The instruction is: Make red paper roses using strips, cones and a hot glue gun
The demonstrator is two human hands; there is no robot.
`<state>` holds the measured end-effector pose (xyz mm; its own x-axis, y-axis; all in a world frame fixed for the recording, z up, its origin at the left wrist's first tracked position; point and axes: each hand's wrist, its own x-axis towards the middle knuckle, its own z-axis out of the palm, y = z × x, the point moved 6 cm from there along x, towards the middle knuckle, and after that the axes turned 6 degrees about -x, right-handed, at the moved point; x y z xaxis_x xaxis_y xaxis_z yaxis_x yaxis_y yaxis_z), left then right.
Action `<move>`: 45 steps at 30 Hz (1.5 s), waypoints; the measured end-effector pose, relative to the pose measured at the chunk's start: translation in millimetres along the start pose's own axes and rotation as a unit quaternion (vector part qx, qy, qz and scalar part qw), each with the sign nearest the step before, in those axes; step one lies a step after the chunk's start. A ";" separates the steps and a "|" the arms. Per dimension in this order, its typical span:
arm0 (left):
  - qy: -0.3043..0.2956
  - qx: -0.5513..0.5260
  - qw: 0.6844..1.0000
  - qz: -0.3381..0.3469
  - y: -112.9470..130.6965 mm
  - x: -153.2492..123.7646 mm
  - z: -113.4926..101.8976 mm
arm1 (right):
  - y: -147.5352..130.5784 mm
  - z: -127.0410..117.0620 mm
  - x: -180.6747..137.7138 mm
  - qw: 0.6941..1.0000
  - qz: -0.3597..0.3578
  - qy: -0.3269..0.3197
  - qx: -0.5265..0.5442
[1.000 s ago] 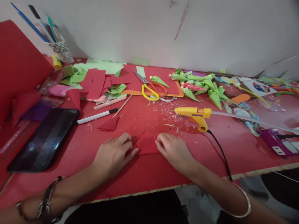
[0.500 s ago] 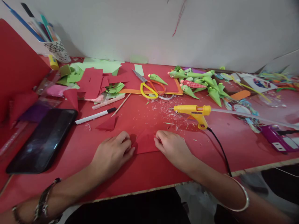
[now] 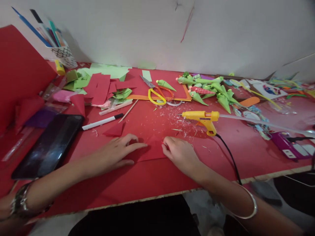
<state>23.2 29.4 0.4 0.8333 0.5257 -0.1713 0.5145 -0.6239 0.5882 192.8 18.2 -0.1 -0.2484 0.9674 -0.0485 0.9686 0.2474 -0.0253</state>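
Note:
A piece of red paper (image 3: 155,151) lies on the red tabletop (image 3: 137,180) between my two hands, hard to tell from the surface beneath. My left hand (image 3: 120,149) is open at the paper's left side, its fingers apart and the index finger reaching over the paper. On the right edge, my right hand (image 3: 178,152) is closed, thumb and fingers pinching the paper. A small folded piece of red paper (image 3: 115,129) rests just beyond my left hand. To the right of my right hand lies a yellow glue gun (image 3: 204,117) with a long glue stick in its back.
Scissors (image 3: 157,94) lie towards the wall, beside several green paper cones (image 3: 219,88). Red and green paper scraps (image 3: 100,87) are piled back left. A phone (image 3: 50,144), a white marker (image 3: 102,122), and a purple extension socket (image 3: 286,146) flank the work area. The gun's cord (image 3: 231,154) crosses the table edge.
My left hand has opened from a curled grip, its fingers now stretched out over the left of the paper. My right hand keeps its hold. The view has shifted slightly.

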 end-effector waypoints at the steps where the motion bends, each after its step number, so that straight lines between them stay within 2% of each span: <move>1: -0.018 0.009 1.000 0.021 4.3 2.1 -2.6 | -0.2 -0.1 -0.1 1.000 0.000 0.001 -0.002; 4: -0.068 0.039 0.991 0.108 19.6 9.1 -3.1 | -0.9 -0.3 0.1 1.000 0.004 -0.002 -0.006; 7: -0.072 0.055 0.983 0.160 25.9 16.1 3.9 | -1.7 -0.4 0.5 1.000 0.010 -0.010 -0.010; 13: -0.064 0.088 0.978 0.177 21.5 16.9 14.6 | -1.9 -2.0 0.8 1.000 0.012 -0.018 -0.010; 19: -0.105 0.093 0.977 0.160 17.4 4.0 8.3 | -1.8 -2.7 1.2 1.000 0.006 -0.021 -0.009; 22: -0.101 0.075 0.980 0.156 16.2 0.0 5.0 | -1.7 -1.8 0.6 1.000 -0.005 -0.001 -0.015; 24: -0.092 0.070 0.981 0.158 15.5 -1.4 4.5 | -2.8 -2.5 -0.8 0.999 -0.023 0.034 -0.029; 26: -0.082 0.069 0.981 0.162 14.7 -2.2 5.4 | -8.1 -5.3 -4.0 0.992 -0.072 0.087 -0.052; 29: -0.066 0.064 0.983 0.161 12.2 -3.0 6.8 | -25.2 -8.4 -14.3 0.963 -0.214 0.149 -0.074; 32: -0.058 0.056 0.983 0.166 10.7 -3.7 7.0 | -38.8 -7.9 -25.7 0.929 -0.335 0.148 -0.056; 39: -0.087 0.060 0.980 0.166 8.9 -2.5 7.5 | -31.6 -7.8 -33.8 0.925 -0.365 0.105 0.003; 45: -0.073 0.029 0.984 0.158 9.4 -2.5 2.8 | -12.7 -6.0 -42.6 0.936 -0.332 0.103 0.047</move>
<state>26.5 20.6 4.2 0.9717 0.2137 -0.1004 0.2313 -0.7774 0.5849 191.2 -25.9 8.3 -0.7789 0.5939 0.2016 0.5934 0.8019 -0.0697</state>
